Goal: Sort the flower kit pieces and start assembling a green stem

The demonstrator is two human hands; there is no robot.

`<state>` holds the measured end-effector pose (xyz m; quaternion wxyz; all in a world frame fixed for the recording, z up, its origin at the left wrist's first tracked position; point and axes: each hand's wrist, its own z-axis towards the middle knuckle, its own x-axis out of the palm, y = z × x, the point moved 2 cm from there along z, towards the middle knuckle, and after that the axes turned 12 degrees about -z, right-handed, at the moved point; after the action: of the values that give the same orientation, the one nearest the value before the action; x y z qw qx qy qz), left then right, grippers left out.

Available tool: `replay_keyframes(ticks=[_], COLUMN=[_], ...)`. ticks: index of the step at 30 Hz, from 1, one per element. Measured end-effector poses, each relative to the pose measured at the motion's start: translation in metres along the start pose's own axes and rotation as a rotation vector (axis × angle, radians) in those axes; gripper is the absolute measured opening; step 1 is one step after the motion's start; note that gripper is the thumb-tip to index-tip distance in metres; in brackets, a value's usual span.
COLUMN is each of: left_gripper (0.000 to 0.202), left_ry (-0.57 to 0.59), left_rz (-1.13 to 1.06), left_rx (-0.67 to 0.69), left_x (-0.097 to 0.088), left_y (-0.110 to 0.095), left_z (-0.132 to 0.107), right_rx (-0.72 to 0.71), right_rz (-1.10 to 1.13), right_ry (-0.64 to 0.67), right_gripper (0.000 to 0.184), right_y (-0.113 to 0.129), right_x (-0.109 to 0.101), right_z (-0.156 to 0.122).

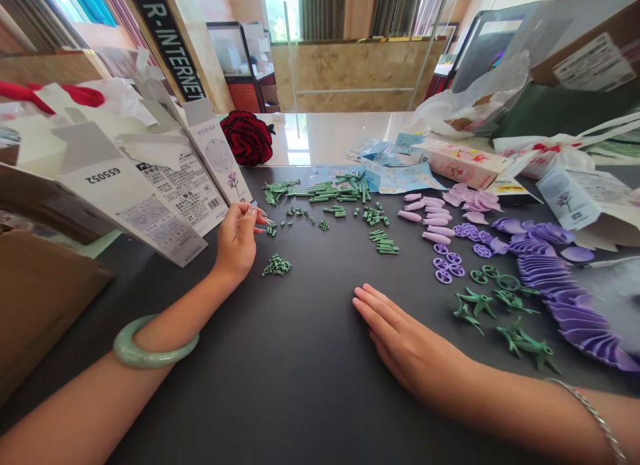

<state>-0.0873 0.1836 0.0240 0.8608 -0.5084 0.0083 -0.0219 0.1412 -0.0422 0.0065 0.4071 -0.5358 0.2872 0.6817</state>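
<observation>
Through the head camera I see a dark counter (280, 392) filling most of the view, with a printed white carton (150, 205) leaning over its left side and a pink-printed box (463, 164) toward the far edge. A red flower (247, 138) sits just past the carton. Spread across the counter are ridged purple petals (555, 298), green leaf sprigs (515, 342), lilac rods (430, 222), and rows of green stem pieces (340, 195).

My left hand (235, 244), wearing a pale green bangle (155, 342), is curled, its fingertips (260, 220) meeting just beside a few tiny green parts (271, 230). I cannot tell whether they pinch one. A small cluster of green beads (277, 265) lies just below those fingertips. My right hand (403, 338), with a thin chain bracelet (595, 412) at the wrist, lies open and flat on the counter, holding nothing.
</observation>
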Motion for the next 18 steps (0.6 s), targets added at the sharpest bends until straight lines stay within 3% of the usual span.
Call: replay_keyframes(ticks=[10, 18], left_gripper=[0.022, 0.02], left_ry=[0.0, -0.019], left_rz=[-0.005, -0.034], left_rx=[-0.037, -0.098], left_x=[0.002, 0.003], left_y=[-0.005, -0.006], left_z=[-0.004, -0.002], right_rx=[-0.076, -0.128], right_rz=[0.087, 0.098], right_ry=[0.002, 0.015], right_gripper=[0.05, 0.049], right_y=[-0.025, -0.032], right_x=[0.013, 0.022], right_z=[0.059, 0.092])
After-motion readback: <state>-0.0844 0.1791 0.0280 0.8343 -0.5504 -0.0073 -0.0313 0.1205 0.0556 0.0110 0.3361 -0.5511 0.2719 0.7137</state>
